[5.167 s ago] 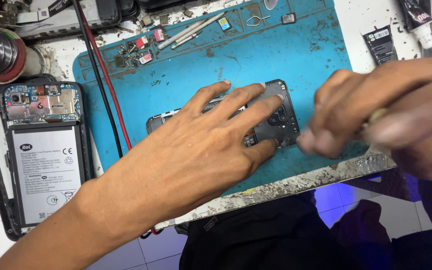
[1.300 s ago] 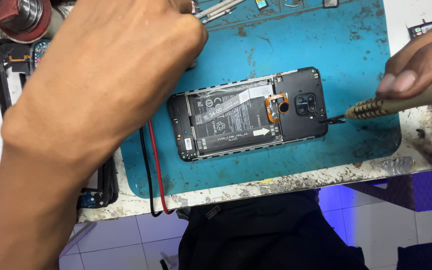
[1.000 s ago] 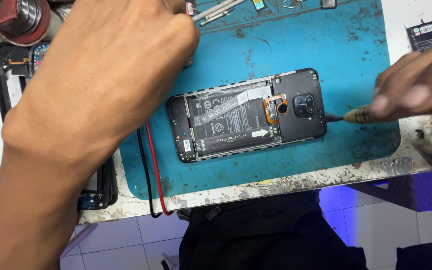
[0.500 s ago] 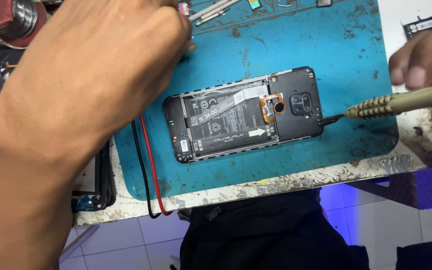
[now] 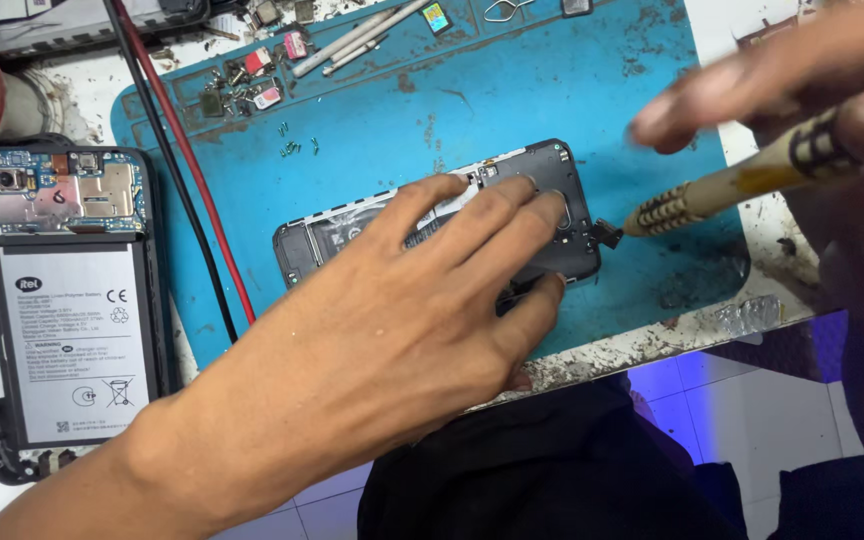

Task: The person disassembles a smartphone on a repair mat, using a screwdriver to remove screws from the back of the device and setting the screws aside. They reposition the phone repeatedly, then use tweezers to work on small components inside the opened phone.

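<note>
Two opened phones are lying on the workbench, and the one being handled, a dark phone with its back cover removed [image 5: 552, 190], is resting near the middle of the blue repair mat [image 5: 512, 100], tilted with its camera end toward the right. Its black frame is showing along the left edge, a pale battery label is peeking out between the fingers, and the dark plate around the camera is visible at the right end. The left hand [image 5: 402, 340] is lying flat across this phone, its fingers [image 5: 472, 225] spread slightly apart and stretched over the battery and camera area, the thumb pressing against the near edge of the frame. The right hand [image 5: 812, 80] is entering from the upper right, blurred, its fingers closing around the pale, banded handle of a screwdriver [image 5: 742, 185]; how tightly they are gripping cannot be told. The screwdriver's tip is meeting a small black part just beside the phone's right edge. A second opened phone [image 5: 62, 300], with a white battery and exposed circuit board, is lying well apart at the left, off the mat. Red and black cables [image 5: 192, 190] are running between the two phones, and small loose parts [image 5: 252, 85] are sitting along the mat's far edge.
</note>
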A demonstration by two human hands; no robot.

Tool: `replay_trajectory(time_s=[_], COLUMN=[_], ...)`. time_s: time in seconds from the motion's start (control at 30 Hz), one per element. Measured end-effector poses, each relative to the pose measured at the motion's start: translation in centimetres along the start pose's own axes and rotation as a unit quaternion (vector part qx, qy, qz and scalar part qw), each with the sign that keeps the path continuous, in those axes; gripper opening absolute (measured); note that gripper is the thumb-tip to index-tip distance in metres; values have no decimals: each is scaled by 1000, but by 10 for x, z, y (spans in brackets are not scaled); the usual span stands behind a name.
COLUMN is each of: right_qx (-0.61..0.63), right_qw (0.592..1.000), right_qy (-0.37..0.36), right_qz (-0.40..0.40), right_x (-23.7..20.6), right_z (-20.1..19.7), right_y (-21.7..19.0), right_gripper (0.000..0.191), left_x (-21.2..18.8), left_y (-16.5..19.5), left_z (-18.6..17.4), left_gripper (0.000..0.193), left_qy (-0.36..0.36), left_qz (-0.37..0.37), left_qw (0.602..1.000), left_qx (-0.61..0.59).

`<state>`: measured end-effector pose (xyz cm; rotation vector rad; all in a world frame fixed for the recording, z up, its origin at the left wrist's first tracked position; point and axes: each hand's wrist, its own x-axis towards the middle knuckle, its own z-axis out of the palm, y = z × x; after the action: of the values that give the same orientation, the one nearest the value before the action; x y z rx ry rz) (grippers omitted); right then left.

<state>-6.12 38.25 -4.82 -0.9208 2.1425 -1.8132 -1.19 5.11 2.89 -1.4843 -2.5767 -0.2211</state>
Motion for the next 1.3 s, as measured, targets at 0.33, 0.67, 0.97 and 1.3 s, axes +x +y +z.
replay_trajectory(time_s=[0.33, 0.67, 0.97, 1.3], right_qx=[89, 34, -126, -2], right_qw=[993, 998, 989, 999], right_qy=[-64, 38, -69, 15], right_qz=[45, 32, -39, 50], right_x=[-4, -13, 29, 20], right_z=[-22, -1, 23, 26], right_y=[15, -5, -39, -39], right_gripper=[24, 20, 37, 33], left_x=[-3, -3, -2, 4], left_y=[0, -3, -6, -12], left_z=[7, 8, 9, 9], left_gripper=[42, 50, 28, 29], left_qy=[-7, -16, -30, 48], left_qz=[-19, -15, -20, -63], left_qw=[997, 993, 994, 983], left_qx=[-70, -112, -103, -163])
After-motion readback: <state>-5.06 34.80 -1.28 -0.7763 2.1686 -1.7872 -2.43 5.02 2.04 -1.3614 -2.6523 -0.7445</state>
